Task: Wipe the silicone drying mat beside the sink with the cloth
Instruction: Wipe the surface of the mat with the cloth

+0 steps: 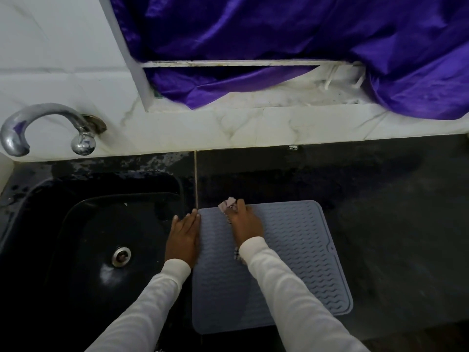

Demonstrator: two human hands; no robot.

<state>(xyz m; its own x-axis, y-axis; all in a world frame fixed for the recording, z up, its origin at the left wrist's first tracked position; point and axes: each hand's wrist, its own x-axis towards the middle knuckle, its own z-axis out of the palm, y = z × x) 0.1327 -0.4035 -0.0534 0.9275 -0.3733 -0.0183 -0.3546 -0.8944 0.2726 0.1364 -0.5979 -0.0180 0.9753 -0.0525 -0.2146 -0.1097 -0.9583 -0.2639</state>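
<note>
While the right hand (245, 223) pressed a bunched checked cloth (228, 205) onto the far left corner of the grey silicone drying mat (299, 252), the left hand (183, 237) lay flat with fingers straight along the mat's left edge, steadying it beside the black sink (88, 237). The mat sat on the dark counter (393, 212) just right of the basin. Wiping appeared under way, yet no wiped patch could be told apart, and most of the ribbed surface seemingly remained to be covered.
</note>
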